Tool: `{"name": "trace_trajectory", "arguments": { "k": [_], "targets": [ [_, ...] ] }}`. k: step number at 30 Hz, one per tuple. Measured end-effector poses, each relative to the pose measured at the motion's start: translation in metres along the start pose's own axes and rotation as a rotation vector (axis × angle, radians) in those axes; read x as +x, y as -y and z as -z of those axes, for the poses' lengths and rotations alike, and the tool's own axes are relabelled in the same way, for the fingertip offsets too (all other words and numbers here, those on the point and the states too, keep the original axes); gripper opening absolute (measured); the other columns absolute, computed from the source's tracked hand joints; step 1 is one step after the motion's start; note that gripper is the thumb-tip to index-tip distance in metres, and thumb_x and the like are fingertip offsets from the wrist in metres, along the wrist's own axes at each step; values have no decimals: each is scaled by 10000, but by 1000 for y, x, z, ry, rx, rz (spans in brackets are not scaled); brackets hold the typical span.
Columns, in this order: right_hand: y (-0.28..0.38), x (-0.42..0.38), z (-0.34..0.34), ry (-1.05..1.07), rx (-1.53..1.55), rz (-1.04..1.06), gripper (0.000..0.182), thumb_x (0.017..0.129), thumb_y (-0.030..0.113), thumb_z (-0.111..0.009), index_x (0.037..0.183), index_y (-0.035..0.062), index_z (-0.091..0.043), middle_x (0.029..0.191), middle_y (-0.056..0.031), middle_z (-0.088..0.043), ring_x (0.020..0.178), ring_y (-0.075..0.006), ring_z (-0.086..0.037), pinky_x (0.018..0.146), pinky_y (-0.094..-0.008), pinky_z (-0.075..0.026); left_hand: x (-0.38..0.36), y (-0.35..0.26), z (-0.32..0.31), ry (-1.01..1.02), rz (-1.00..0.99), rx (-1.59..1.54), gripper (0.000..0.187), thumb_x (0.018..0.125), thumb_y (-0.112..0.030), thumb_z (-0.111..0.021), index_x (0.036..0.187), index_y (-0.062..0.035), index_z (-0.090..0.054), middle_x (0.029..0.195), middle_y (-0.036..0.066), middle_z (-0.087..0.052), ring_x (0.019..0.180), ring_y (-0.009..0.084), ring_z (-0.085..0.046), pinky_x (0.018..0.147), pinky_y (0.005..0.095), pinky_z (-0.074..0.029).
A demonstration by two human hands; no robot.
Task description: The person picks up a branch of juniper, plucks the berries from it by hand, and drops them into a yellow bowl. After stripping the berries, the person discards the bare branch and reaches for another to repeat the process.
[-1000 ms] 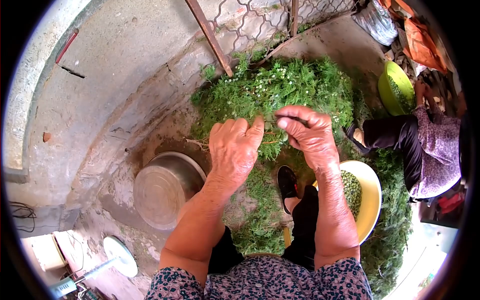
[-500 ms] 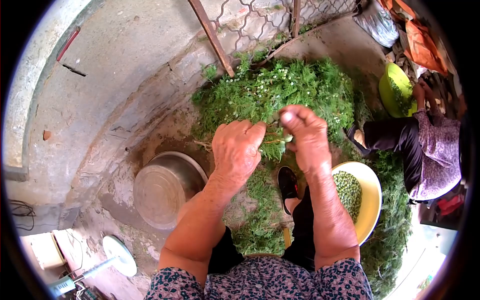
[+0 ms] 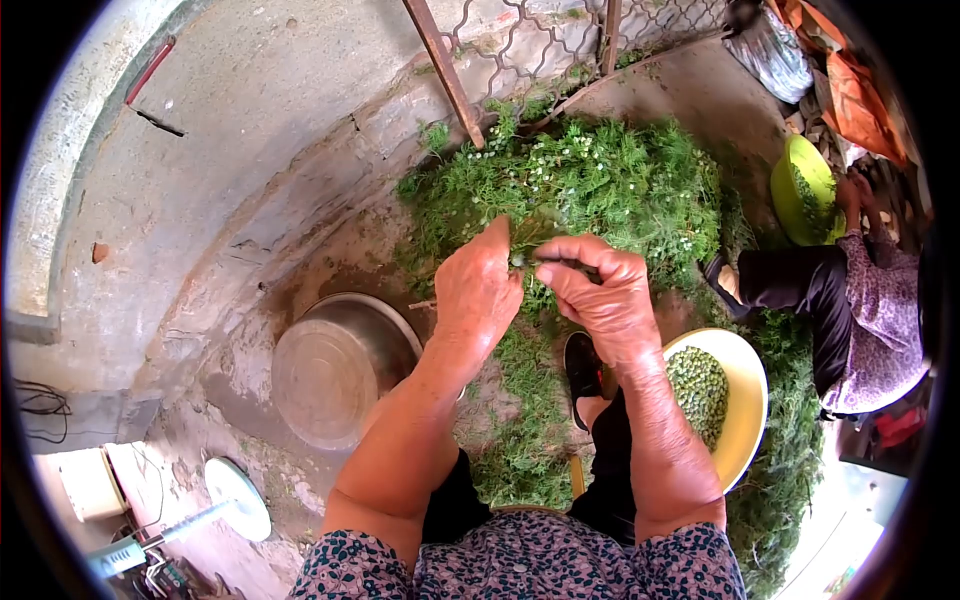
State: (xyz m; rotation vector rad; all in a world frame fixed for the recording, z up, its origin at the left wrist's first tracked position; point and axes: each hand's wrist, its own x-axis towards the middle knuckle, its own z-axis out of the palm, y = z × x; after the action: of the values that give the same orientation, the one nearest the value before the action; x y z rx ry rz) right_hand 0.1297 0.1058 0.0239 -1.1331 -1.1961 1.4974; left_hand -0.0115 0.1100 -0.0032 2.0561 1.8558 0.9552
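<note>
My left hand (image 3: 478,292) is closed round a leafy green sprig (image 3: 530,232), its tip showing between my two hands. Close beside it, my right hand (image 3: 608,300) has thumb and forefinger curled in a pinch at the sprig; what lies between the fingertips is too small to make out. Beyond both hands spreads a heap of feathery green branches (image 3: 620,185) dotted with pale berries. By my right forearm stands a yellow basin (image 3: 748,385) with many small green berries (image 3: 697,395) in it.
An upturned metal pot (image 3: 325,385) lies left of my arm. At right, a seated person (image 3: 880,310) has their hands at a lime-green basin (image 3: 800,195). A white stand fan (image 3: 238,500) is at lower left. A wall and wire-mesh fence (image 3: 540,50) border the heap.
My right hand has come down and left, closer to my left hand, and its fingers have turned toward the sprig. The view has shifted slightly.
</note>
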Motion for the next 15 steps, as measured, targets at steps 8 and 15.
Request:
{"name": "trace_trajectory", "arguments": {
  "k": [8, 15],
  "targets": [
    [-17, 5, -6, -81, -341, 272, 209, 705, 50, -713, 902, 18, -649, 808, -87, -604, 687, -171, -564, 633, -283, -452, -1, -7, -1, -55, -90, 116, 241, 608, 7, -608, 819, -15, -494, 660, 160, -566, 635, 345, -585, 539, 422, -446],
    [2, 4, 1, 78, 218, -226, 120, 746, 54, -699, 847, 12, -650, 619, -12, -559, 480, -57, -452, 409, -193, -312, -1, -5, -2, -122, -183, 92, 182, 594, 2, -589, 753, -23, -505, 655, 128, -563, 603, 325, -572, 529, 397, -442]
  ]
}}
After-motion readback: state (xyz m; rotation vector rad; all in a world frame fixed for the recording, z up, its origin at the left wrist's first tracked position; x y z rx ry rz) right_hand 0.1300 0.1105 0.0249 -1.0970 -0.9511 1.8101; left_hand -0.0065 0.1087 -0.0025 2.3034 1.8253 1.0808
